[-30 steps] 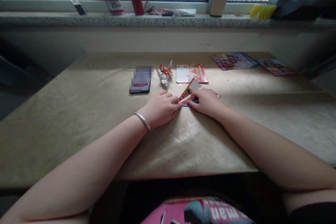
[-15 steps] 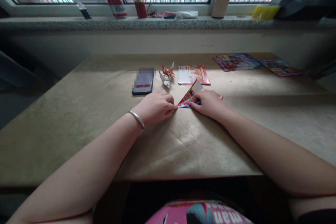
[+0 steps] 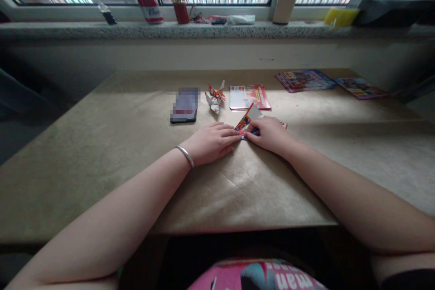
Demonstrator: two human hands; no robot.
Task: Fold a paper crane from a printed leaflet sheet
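Observation:
A folded sheet of colourful printed paper (image 3: 244, 123) lies on the table, one white-backed corner pointing away from me. My left hand (image 3: 217, 142), with a silver bangle at the wrist, rests flat with its fingers stretched out, the fingertips on the paper's left corner. Thumb and fingers of my right hand (image 3: 267, 132) pinch the paper near its middle and hide much of its right part. Just beyond my hands stands a folded paper figure (image 3: 216, 97) in red and white.
A phone (image 3: 185, 105) lies left of the paper figure, and a stack of printed sheets (image 3: 250, 97) right of it. More glossy sheets (image 3: 306, 80) are at the back right. On the windowsill (image 3: 210, 31) stand a red can (image 3: 148, 5) and a red container (image 3: 181, 10).
My left hand has slid right and its fingers have straightened from a pinch, now covering the paper's left corner. My right hand keeps its hold in place.

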